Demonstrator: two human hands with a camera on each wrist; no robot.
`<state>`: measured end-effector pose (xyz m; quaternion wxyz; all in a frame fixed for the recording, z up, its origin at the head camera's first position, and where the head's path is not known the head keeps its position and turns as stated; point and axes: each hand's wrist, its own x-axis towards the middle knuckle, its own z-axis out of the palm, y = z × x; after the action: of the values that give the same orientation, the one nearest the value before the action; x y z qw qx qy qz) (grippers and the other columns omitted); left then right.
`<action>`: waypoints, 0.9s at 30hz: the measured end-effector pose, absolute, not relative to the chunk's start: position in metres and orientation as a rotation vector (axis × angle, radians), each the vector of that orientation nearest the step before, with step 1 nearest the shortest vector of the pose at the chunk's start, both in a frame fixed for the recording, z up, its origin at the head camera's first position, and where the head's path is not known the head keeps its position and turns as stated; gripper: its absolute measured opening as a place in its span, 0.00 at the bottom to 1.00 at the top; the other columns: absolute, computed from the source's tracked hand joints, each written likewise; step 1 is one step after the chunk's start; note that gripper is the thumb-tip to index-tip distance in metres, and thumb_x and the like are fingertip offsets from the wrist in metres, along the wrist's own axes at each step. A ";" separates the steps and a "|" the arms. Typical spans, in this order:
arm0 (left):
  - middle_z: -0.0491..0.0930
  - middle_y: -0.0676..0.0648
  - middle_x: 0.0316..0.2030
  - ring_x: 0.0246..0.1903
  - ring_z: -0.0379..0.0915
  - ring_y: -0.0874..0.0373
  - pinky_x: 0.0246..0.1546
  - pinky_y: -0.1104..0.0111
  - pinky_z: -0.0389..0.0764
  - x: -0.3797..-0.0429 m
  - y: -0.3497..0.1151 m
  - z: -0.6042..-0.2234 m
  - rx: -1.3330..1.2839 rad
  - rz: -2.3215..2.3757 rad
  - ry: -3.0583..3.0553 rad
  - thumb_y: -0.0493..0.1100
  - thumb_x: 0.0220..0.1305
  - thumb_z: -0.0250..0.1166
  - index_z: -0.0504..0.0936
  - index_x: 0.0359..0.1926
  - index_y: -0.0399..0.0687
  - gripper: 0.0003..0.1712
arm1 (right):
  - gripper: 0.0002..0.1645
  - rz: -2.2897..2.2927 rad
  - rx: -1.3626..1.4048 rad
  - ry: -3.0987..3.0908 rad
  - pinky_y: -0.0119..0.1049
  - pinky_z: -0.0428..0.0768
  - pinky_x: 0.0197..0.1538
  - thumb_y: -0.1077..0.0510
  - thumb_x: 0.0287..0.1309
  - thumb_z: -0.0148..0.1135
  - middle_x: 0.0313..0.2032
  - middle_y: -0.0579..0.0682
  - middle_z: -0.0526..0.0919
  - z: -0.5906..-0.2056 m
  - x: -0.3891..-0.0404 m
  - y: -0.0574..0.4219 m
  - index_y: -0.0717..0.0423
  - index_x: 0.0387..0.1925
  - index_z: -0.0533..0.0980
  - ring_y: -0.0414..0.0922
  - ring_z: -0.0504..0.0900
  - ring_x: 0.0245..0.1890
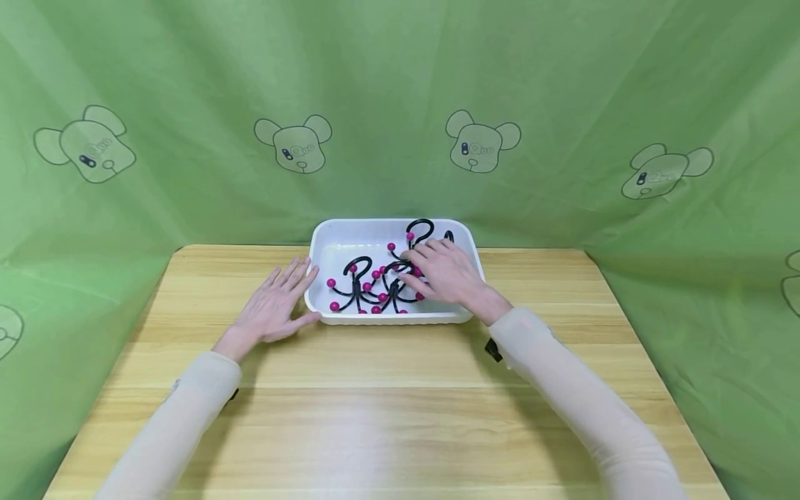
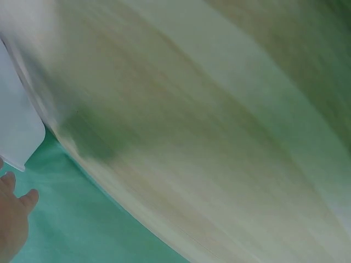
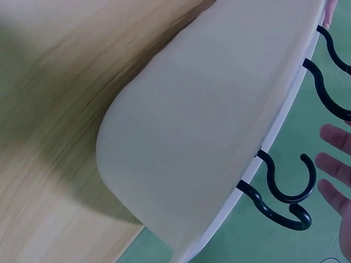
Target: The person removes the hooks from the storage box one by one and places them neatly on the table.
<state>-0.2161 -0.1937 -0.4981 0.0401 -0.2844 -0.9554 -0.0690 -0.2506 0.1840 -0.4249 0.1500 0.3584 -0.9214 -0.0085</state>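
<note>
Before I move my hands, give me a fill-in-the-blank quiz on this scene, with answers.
The tray holding the hooks is colored ____.
The little balls on the hooks are colored ____.
The hand reaching over the hooks is your ____ one; the other hand is at the tray's edge.
The curtain behind the table is colored ____.
Missing words: white; pink; right; green.

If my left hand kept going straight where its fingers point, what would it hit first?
Your left hand would likely meet the left rim of the white plastic tray first; the fingertips may already be touching it.
</note>
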 end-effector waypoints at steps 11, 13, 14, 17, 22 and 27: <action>0.43 0.40 0.86 0.85 0.43 0.37 0.84 0.39 0.52 -0.217 -0.194 -0.499 -0.866 -0.201 -2.926 0.74 0.72 0.54 0.47 0.86 0.47 0.57 | 0.22 -0.057 1.052 -2.618 0.50 0.85 0.61 0.40 0.78 0.53 0.50 0.52 0.90 -0.424 -0.254 0.182 0.50 0.53 0.83 0.53 0.86 0.52; 0.44 0.40 0.86 0.85 0.44 0.37 0.84 0.39 0.52 -0.217 -0.194 -0.498 -0.866 -0.202 -2.928 0.74 0.72 0.54 0.47 0.86 0.47 0.56 | 0.20 -0.059 1.061 -2.602 0.49 0.85 0.59 0.42 0.78 0.54 0.49 0.51 0.91 -0.424 -0.253 0.182 0.49 0.51 0.83 0.53 0.86 0.51; 0.44 0.40 0.86 0.85 0.44 0.37 0.84 0.39 0.52 -0.217 -0.193 -0.498 -0.866 -0.205 -2.930 0.74 0.72 0.54 0.47 0.86 0.47 0.56 | 0.19 -0.061 1.064 -2.595 0.49 0.86 0.58 0.42 0.78 0.55 0.48 0.51 0.91 -0.424 -0.253 0.182 0.49 0.50 0.83 0.52 0.86 0.50; 0.44 0.40 0.86 0.85 0.42 0.37 0.84 0.39 0.52 -0.217 -0.193 -0.497 -0.863 -0.208 -2.935 0.74 0.72 0.54 0.47 0.86 0.47 0.56 | 0.18 -0.077 1.072 -2.581 0.49 0.86 0.57 0.42 0.78 0.55 0.46 0.50 0.91 -0.423 -0.253 0.181 0.48 0.48 0.83 0.52 0.86 0.49; 0.43 0.40 0.86 0.85 0.42 0.38 0.84 0.39 0.52 -0.216 -0.193 -0.497 -0.862 -0.212 -2.943 0.73 0.72 0.55 0.47 0.85 0.47 0.56 | 0.19 -0.101 1.069 -2.594 0.49 0.86 0.57 0.41 0.79 0.54 0.45 0.49 0.91 -0.421 -0.252 0.181 0.48 0.48 0.83 0.51 0.86 0.49; 0.44 0.40 0.86 0.85 0.43 0.37 0.84 0.39 0.53 -0.216 -0.193 -0.497 -0.859 -0.216 -2.940 0.73 0.72 0.54 0.47 0.85 0.47 0.56 | 0.18 -0.087 1.064 -2.587 0.48 0.86 0.57 0.42 0.78 0.55 0.46 0.49 0.91 -0.418 -0.250 0.181 0.48 0.48 0.83 0.52 0.86 0.49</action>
<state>-0.2163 -0.1933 -0.4971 0.0355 -0.2796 -0.9569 -0.0704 -0.2499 0.1808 -0.4178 0.1705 0.3747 -0.9108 -0.0306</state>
